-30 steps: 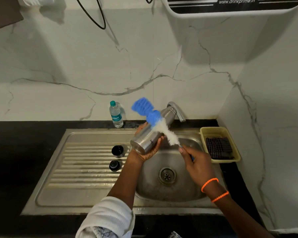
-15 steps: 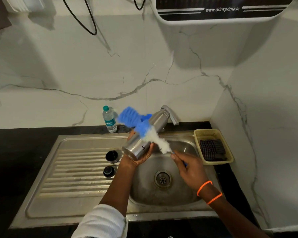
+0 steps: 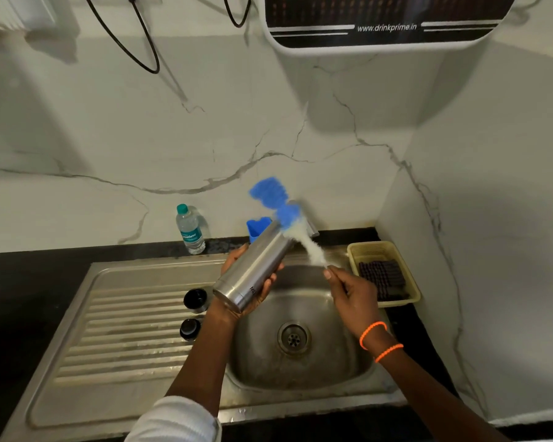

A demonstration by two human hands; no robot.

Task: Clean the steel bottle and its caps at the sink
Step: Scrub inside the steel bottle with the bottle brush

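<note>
My left hand [image 3: 246,282] grips the steel bottle [image 3: 253,269] from below, holding it tilted over the sink basin [image 3: 332,362] with its mouth pointing up and away. My right hand [image 3: 351,298] pinches the thin handle of a bottle brush [image 3: 288,218]. Its white and blue bristles are blurred and lie across the bottle's neck, outside the mouth. Two black caps [image 3: 194,299] [image 3: 189,327] stand on the ribbed drainboard [image 3: 125,339] to the left of the bottle.
A small plastic water bottle [image 3: 189,229] stands on the black counter behind the sink. A blue cup [image 3: 256,228] and the tap sit behind the steel bottle. A yellow tray [image 3: 411,282] with a dark scrub pad lies right of the basin. A water purifier hangs above.
The brush has slid along the bottle's neck, its blue end now higher and further right. Both hands keep their grips. My head has shifted, moving the scene slightly.
</note>
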